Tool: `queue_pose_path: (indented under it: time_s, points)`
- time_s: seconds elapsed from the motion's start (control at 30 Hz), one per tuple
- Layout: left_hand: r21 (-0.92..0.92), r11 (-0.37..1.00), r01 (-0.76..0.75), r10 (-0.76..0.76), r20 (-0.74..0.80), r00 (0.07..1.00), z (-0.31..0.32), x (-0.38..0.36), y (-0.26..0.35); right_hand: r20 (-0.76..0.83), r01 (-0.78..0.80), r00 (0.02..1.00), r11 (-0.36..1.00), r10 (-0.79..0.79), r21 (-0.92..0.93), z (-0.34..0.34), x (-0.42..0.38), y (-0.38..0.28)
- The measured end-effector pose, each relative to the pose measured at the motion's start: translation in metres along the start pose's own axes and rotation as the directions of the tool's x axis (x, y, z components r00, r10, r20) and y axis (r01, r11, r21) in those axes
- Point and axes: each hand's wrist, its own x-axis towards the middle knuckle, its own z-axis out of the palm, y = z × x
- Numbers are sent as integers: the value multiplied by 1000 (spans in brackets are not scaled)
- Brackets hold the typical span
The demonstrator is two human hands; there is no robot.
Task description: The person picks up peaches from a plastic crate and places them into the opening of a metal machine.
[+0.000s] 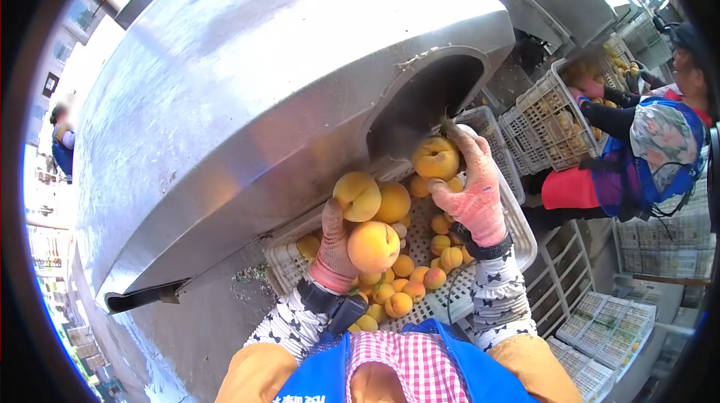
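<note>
Both hands wear pink gloves above a white perforated crate [527, 242] of yellow-orange peaches [399, 304]. My left hand [334, 249] is wrapped round several large peaches [373, 247], which sit in a cluster at its fingers. At the right, my right hand [474, 185] grips one large peach [436, 158] between thumb and fingers, just below the dark opening [427, 99] of a metal machine. Smaller peaches lie on the crate's floor beneath both hands.
The large metal machine [247, 88] fills the upper left and centre. A person [645, 133] in blue and red leans over another crate [551, 114] at the right. More crates [606, 328] stand at the lower right. A distant person [63, 140] is at the far left.
</note>
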Motion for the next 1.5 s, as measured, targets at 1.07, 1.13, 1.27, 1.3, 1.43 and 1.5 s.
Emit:
queue_pose_path:
  time_s: [1.07,1.13,1.27,1.3,1.43,1.5]
  points:
    - [59,997,-56,48,141,989,8,-11,10,211,-102,976,957,44,273,-1,-38,-25]
    - [4,999,-46,45,152,987,7,-9,10,259,-127,964,957,58,259,-7,-40,-32]
    - [-4,992,-126,126,131,983,22,-3,16,136,-93,988,978,68,188,0,-28,-28]
    - [-6,992,-129,129,137,982,19,-1,16,4,-50,999,993,50,107,5,-18,-27]
    - [66,993,-95,96,-19,995,5,-3,8,-146,29,987,970,-65,-241,50,20,0]
    - [61,992,-108,114,-112,987,-3,-4,3,-68,-29,998,952,9,-305,66,25,5]
